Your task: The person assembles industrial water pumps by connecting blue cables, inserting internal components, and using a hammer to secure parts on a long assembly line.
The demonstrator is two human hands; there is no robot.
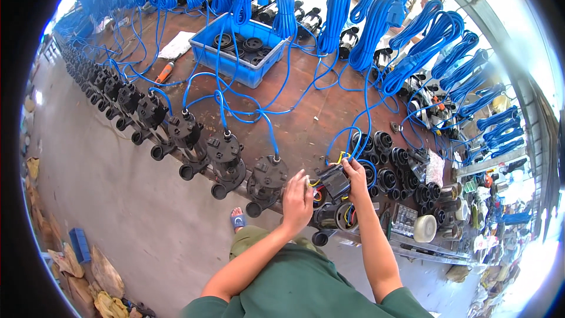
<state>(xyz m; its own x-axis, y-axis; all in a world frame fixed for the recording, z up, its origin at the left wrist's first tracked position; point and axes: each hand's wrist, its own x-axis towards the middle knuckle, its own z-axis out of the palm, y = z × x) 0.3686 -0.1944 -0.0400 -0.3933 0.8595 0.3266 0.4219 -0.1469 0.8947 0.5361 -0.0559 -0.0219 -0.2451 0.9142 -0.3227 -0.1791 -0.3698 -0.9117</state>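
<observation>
Brown bench (300, 135), two hands (356, 181), one black box (334, 183)

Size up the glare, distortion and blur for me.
Head view: white glare washes out parts of the right rim; fisheye distortion bows the table; blue cable bundles at upper left look hazy; the left hand, right hand and black box look reasonably clear.

black box (335, 182), blue cables (332, 9), black pumps (225, 152), reddish-brown tabletop (297, 135), blue crate (206, 56), dark-green shirt (300, 285)
</observation>
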